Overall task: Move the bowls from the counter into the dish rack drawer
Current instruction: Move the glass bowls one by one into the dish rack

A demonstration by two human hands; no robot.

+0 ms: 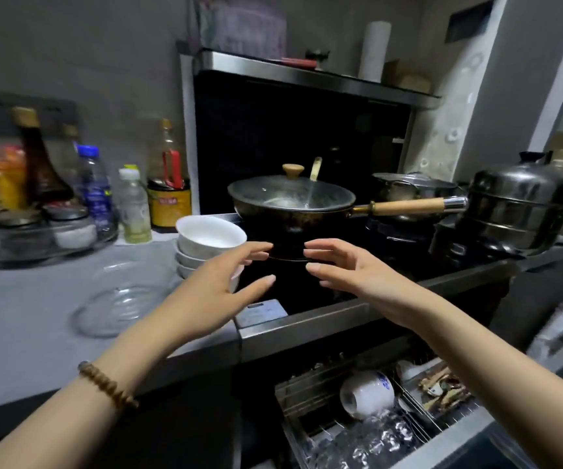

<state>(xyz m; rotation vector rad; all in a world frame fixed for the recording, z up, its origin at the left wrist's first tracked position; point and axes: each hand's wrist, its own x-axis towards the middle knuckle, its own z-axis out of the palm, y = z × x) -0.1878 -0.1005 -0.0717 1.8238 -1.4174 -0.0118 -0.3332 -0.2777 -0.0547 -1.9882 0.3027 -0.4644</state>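
Bowls first: the stack of white bowls point(207, 236) stands on the grey desk point(19, 316) just left of the frame's centre, against the edge of the black stove, and a clear glass bowl point(124, 299) lies apart from it at lower left. Our left hand point(212, 289), the one with the bead bracelet, hangs in front of the stack's right side with fingers spread and thumb apart, gripping nothing; we cannot tell whether it touches the lower bowls. Our right hand point(358, 279) is likewise spread and holds nothing, to the right of the stack over the dark stove top. We judge the step in hand to be the reach for the stack. To do it well, we should slide the left hand round to the stack's left flank and bring the right hand in against its right flank, so that both cradle the lowest bowl. Pinching the top rim would likely lift one bowl only. The lidded wok point(290, 204) sits just behind and to the right, so we should raise the stack a little and draw it toward us before lowering it. The dish rack drawer point(310, 394) stands open at lower right, with a blue-marked bowl point(368, 394) on its side and some clear glassware in it. We should aim for free wire beside these and set the stack down gently, since porcelain against glass could chip.
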